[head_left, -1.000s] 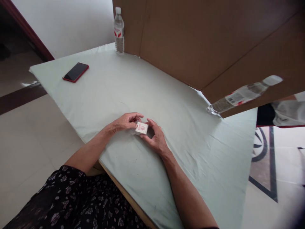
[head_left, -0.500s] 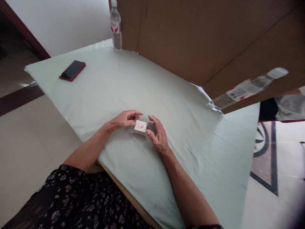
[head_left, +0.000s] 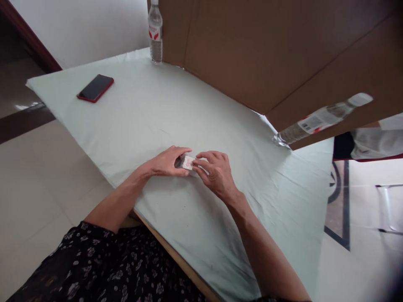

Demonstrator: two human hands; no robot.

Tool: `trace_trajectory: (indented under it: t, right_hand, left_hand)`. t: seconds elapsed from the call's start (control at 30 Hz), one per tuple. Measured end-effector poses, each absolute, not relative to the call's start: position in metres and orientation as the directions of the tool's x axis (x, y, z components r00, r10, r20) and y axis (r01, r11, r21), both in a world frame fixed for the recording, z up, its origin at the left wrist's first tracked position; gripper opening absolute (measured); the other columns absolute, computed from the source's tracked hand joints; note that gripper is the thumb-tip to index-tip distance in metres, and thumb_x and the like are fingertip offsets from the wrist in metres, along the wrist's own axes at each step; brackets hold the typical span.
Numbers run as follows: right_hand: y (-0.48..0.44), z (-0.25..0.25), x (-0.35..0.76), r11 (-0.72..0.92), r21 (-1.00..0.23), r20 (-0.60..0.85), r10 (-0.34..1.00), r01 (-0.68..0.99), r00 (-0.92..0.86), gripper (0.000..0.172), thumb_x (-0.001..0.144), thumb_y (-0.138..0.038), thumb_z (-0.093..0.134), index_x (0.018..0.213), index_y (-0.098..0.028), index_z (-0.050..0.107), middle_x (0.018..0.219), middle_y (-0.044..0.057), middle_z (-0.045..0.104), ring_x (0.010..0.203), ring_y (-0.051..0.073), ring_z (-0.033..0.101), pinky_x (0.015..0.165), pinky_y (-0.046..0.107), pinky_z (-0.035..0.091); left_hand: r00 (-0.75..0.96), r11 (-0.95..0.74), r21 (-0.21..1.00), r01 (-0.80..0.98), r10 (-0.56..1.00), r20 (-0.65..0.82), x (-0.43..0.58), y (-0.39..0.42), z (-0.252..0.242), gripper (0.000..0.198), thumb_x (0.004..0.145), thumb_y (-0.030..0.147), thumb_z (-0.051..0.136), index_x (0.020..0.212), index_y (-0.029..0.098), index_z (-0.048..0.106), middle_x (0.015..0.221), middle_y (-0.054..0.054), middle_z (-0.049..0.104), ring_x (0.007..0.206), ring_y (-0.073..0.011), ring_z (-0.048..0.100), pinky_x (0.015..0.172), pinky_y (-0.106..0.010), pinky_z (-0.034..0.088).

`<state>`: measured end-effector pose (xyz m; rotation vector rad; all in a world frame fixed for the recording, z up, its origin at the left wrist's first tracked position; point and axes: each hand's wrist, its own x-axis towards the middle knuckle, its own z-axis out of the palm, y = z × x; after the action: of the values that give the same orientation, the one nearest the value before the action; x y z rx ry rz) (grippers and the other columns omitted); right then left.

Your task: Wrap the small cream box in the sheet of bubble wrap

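Observation:
What looks like a small white deck of cards (head_left: 188,162) with red print on top lies on the pale green cloth between my hands. My left hand (head_left: 168,162) curves around its left side, thumb along the near edge and fingers at the far side. From the right, my right hand (head_left: 215,170) pinches the deck's right end between thumb and fingertips, covering part of the print. Whether a single card is lifted is too small to tell.
A phone (head_left: 95,88) in a red case lies at the table's far left. One water bottle (head_left: 155,35) stands at the back, another (head_left: 315,121) at the right. A large brown cardboard panel (head_left: 226,50) rises behind the pale green cloth (head_left: 151,109).
My right hand has closed in, its fingers now on the deck's right end. My left thumb has shifted from the top to the near edge. The view has moved slightly.

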<state>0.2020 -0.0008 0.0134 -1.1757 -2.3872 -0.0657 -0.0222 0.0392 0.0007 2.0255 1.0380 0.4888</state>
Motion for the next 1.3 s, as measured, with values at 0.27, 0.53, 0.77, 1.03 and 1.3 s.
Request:
trace_trajectory:
  t: [0.27, 0.53, 0.77, 1.03, 1.3]
  right_hand:
    - [0.005, 0.012, 0.187, 0.602, 0.039, 0.464, 0.696, 0.797, -0.548, 0.023, 0.097, -0.014, 0.051, 0.081, -0.022, 0.064, 0.088, 0.003, 0.074, 0.085, 0.021, 0.058, 0.087, 0.038, 0.035]
    - [0.027, 0.014, 0.197, 0.463, -0.342, 0.473, 0.837, 0.818, -0.276, 0.011, 0.094, -0.021, 0.048, 0.088, -0.023, 0.057, 0.098, 0.007, 0.073, 0.094, 0.023, 0.063, 0.087, 0.039, 0.040]
    - [0.052, 0.022, 0.197, 0.416, -0.495, 0.489, 0.859, 0.763, -0.152, 0.012, 0.091, -0.024, 0.045, 0.084, -0.023, 0.054, 0.101, 0.009, 0.072, 0.096, 0.023, 0.066, 0.087, 0.040, 0.043]
    - [0.086, 0.022, 0.210, 0.369, -0.463, 0.481, 0.868, 0.806, -0.122, 0.013, 0.093, -0.024, 0.042, 0.084, -0.024, 0.052, 0.106, 0.012, 0.071, 0.099, 0.024, 0.064, 0.088, 0.041, 0.043]
    - [0.103, 0.017, 0.221, 0.264, -0.558, 0.463, 0.886, 0.787, 0.031, 0.011, 0.092, -0.027, 0.045, 0.087, -0.023, 0.054, 0.097, 0.008, 0.068, 0.090, 0.022, 0.061, 0.084, 0.038, 0.046]
  left_hand:
    - [0.581, -0.400, 0.765, 0.504, 0.813, 0.041, -0.013, 0.037, -0.003, 0.079, 0.074, 0.030, 0.065, 0.149, 0.015, 0.044, 0.135, -0.015, 0.061, 0.120, -0.0320, 0.055, 0.104, -0.046, 0.044]
    - [0.582, -0.432, 0.833, 0.346, 0.795, 0.170, -0.010, 0.037, -0.012, 0.084, 0.073, 0.019, 0.061, 0.153, 0.018, 0.036, 0.141, -0.015, 0.051, 0.123, -0.0286, 0.054, 0.107, -0.043, 0.044]
    - [0.544, -0.099, 0.984, 0.149, 0.839, 0.002, -0.008, 0.041, -0.017, 0.096, 0.070, 0.028, 0.071, 0.156, 0.020, 0.029, 0.149, -0.018, 0.041, 0.118, -0.0293, 0.056, 0.105, -0.048, 0.043]
    - [0.500, 0.194, 0.965, -0.175, 0.862, -0.083, -0.005, 0.045, -0.011, 0.099, 0.068, 0.039, 0.074, 0.154, 0.022, 0.028, 0.122, -0.012, 0.063, 0.092, -0.0199, 0.065, 0.079, -0.032, 0.049]
    - [0.392, 0.361, 0.908, -0.212, 0.883, -0.260, 0.000, 0.046, -0.012, 0.032, 0.064, 0.033, 0.072, 0.091, 0.017, 0.063, 0.082, -0.001, 0.066, 0.063, -0.0114, 0.059, 0.058, -0.024, 0.046]
